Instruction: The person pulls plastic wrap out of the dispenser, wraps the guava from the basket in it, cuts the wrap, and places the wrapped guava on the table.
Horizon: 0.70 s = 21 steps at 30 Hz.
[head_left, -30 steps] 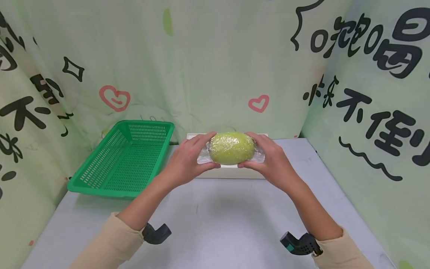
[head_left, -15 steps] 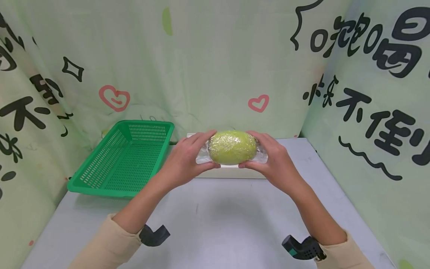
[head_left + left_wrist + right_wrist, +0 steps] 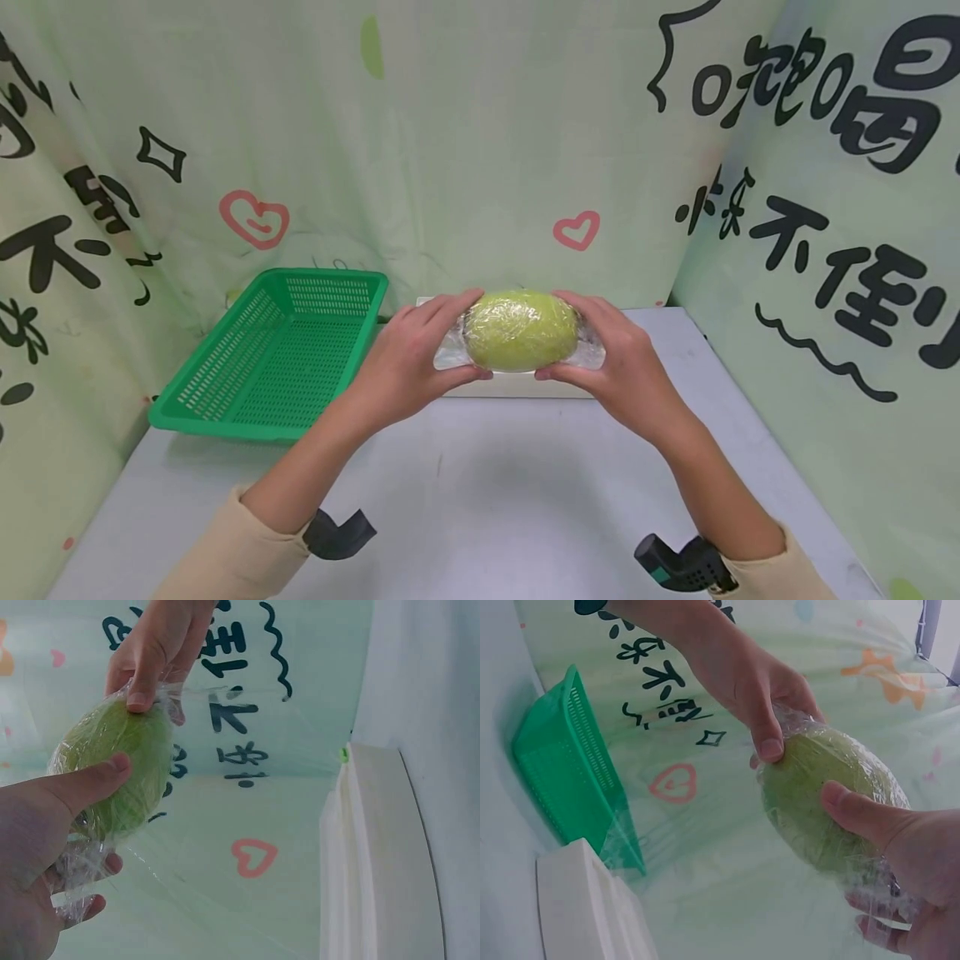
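Note:
A yellow-green oval fruit (image 3: 521, 331), like a small melon, is wrapped in clear plastic film and held up between my two hands. My left hand (image 3: 408, 360) grips its left end, the thumb on the near side and the fingers reaching over the far side. At the opposite end my right hand (image 3: 626, 367) holds it the same way. In the left wrist view both thumbs press on the wrapped fruit (image 3: 124, 791), and loose film (image 3: 79, 874) bunches between the left fingers. More film (image 3: 877, 881) gathers at the right hand in the right wrist view.
Behind the fruit on the white table (image 3: 480, 492) stands a low white box (image 3: 517, 385), partly hidden by the hands. To its left sits a green perforated basket (image 3: 288, 362) with nothing visible inside. Printed curtains (image 3: 480, 150) enclose the back and sides.
The fruit looks slightly larger, having come a little nearer to the head camera. My right hand has shifted slightly right, and both forearms have drawn a little outward and back. Both grips stay the same.

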Available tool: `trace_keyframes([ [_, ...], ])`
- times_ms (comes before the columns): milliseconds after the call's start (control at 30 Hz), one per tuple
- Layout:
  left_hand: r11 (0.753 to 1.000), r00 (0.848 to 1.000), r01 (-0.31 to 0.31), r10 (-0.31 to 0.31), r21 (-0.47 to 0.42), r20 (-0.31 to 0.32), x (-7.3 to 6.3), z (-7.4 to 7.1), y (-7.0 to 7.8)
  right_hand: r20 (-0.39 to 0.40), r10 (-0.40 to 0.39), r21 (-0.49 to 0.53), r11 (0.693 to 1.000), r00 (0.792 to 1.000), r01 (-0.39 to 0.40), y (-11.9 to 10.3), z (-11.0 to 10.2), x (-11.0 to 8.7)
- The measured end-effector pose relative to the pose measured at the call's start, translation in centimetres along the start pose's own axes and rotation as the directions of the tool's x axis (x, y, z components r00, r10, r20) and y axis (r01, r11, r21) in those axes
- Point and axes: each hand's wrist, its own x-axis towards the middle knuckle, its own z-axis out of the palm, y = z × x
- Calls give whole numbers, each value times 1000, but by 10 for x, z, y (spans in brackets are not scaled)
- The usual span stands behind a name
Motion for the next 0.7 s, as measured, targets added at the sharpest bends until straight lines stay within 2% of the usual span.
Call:
trace_keyframes([
  [233, 1000, 1000, -8, 8, -3, 6, -1, -3, 2, -6, -14, -8, 1000, 1000, 14, -3, -3, -1],
  [500, 995, 994, 62, -55, -73, 93, -2, -2, -4, 36, -15, -8, 1000, 999, 15, 1, -1, -3],
  [700, 987, 991, 63, -44, -149, 124, -1, 4, -12, 73, -87, -141, 985, 994, 97, 7, 8, -5],
])
